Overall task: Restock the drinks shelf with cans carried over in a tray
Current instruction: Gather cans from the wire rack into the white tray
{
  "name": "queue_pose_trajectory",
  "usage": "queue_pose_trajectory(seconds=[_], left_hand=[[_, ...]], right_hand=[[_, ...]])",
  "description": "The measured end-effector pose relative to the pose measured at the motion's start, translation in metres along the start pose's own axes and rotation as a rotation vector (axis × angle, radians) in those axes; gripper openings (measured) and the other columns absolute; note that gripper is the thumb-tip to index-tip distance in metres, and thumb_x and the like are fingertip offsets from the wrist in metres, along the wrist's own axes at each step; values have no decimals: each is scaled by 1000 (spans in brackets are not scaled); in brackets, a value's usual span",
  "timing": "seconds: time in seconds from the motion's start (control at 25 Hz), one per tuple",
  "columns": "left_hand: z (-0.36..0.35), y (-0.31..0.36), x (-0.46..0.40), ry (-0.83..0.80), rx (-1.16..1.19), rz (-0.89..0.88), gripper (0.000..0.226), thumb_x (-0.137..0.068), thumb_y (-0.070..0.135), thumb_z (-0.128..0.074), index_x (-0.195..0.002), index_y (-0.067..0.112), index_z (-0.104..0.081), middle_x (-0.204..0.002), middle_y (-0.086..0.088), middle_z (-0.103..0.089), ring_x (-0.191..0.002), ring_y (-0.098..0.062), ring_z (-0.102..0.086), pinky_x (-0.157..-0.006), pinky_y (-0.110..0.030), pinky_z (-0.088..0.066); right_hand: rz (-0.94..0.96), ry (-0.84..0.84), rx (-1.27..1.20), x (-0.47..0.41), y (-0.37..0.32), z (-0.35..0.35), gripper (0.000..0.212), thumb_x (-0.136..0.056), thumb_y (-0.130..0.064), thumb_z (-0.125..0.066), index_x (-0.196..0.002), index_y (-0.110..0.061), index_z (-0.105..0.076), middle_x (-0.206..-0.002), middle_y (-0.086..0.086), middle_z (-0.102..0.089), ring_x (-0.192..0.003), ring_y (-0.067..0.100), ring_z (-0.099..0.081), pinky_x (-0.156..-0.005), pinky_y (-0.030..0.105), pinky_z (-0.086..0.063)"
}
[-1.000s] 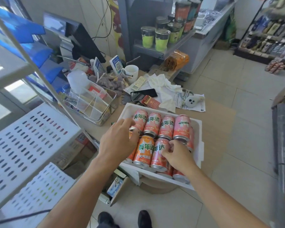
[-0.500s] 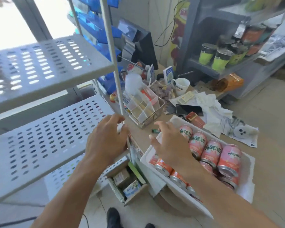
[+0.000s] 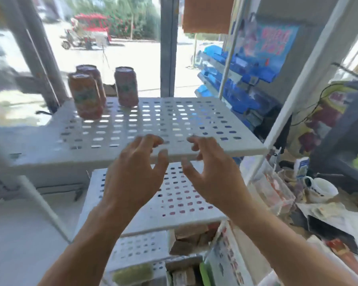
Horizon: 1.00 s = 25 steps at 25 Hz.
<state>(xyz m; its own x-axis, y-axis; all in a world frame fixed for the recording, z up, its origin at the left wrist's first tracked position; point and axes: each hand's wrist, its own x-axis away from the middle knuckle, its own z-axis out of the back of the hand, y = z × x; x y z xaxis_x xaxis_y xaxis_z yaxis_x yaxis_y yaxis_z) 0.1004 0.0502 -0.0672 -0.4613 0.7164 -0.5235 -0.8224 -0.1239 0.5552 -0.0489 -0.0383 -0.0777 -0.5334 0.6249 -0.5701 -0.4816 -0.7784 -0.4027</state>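
1. We see three orange-pink aluminium drink cans (image 3: 85,96) standing upright at the far left of the white perforated metal shelf (image 3: 194,118).
2. Our left hand (image 3: 132,178) hangs before the shelf's front edge, fingers spread and loosely bent, holding nothing.
3. Our right hand (image 3: 213,178) is just beside it, likewise spread and empty.
4. A white ceramic mug (image 3: 322,189) sits on the cluttered counter at right.

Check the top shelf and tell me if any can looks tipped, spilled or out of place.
Nothing stands out. Three cans stand upright at the back-left corner of the perforated top shelf, with no spill showing through the blur. Both the left hand and the right hand are in front of the shelf's edge, holding nothing.
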Motion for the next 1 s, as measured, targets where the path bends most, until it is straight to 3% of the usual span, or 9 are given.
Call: queue_pose_trajectory(seconds=[0.08, 0.2, 0.44, 0.6, 0.84, 0.92, 1.0], left_hand=[[17, -26, -15, 59, -34, 26, 25, -92, 37, -52, -115, 26, -59, -112, 10, -62, -97, -12, -58, -75, -30, -41], [36, -56, -32, 122, -81, 61, 26, -92, 37, -52, -115, 25, -59, -114, 8, -64, -95, -12, -59, -73, -28, -39], [52, -84, -65, 154, -118, 158, 25, -94, 38, -52, -114, 24, -59, -115, 3, -64, -95, -16, -60, -72, -28, -37], [49, -90, -81, 130, -128, 153, 25, -94, 38, -50, -114, 24, -57, -117, 3, -63, -96, -17, -59, -74, -31, -44], [44, -96, -91, 109, -87, 171, 27, -95, 40, -47, -115, 26, -56, -115, 5, -61, -99, -16, -58, -76, -33, -47], [44, -92, -90, 109, -81, 156, 27, -95, 40, -47, -116, 26, -56, -115, 7, -61, -99, -14, -58, -75, -32, -46], [44, -92, -91, 111, -75, 150, 26, -95, 40, -47, -116, 28, -56, -116, 9, -61, -99, -11, -58, -73, -30, -42]], right_hand=[[74, 2, -50, -31, -17, -19, 44, -89, -33, -63, -130, -22, -51, -111, -7, -54, -89, -1, -47, -73, 24, -42], [110, -23, -96, -76, -38, -44, 48, -89, -36, -64, -133, -24, -47, -117, -2, -54, -94, 13, -56, -77, 33, -48], [121, -111, -68, -175, -48, -101, 81, -82, -42, -73, -148, -28, -28, -136, 13, -38, -117, 32, -50, -89, 40, -50], [-7, -183, -18, -231, -40, -126, 96, -76, -48, -76, -149, -43, -13, -152, 15, -20, -125, 41, -48, -97, 49, -49], [-123, -248, -1, -267, -36, -145, 104, -77, -53, -76, -151, -48, -5, -162, 18, -2, -132, 41, -45, -102, 45, -43], [-175, -255, -61, -270, -31, -153, 103, -74, -55, -77, -150, -48, -8, -159, 18, -16, -130, 40, -47, -101, 46, -46], [-146, -206, -154, -270, -27, -159, 86, -78, -45, -78, -145, -40, -25, -136, 14, -50, -114, 35, -59, -87, 38, -51]])
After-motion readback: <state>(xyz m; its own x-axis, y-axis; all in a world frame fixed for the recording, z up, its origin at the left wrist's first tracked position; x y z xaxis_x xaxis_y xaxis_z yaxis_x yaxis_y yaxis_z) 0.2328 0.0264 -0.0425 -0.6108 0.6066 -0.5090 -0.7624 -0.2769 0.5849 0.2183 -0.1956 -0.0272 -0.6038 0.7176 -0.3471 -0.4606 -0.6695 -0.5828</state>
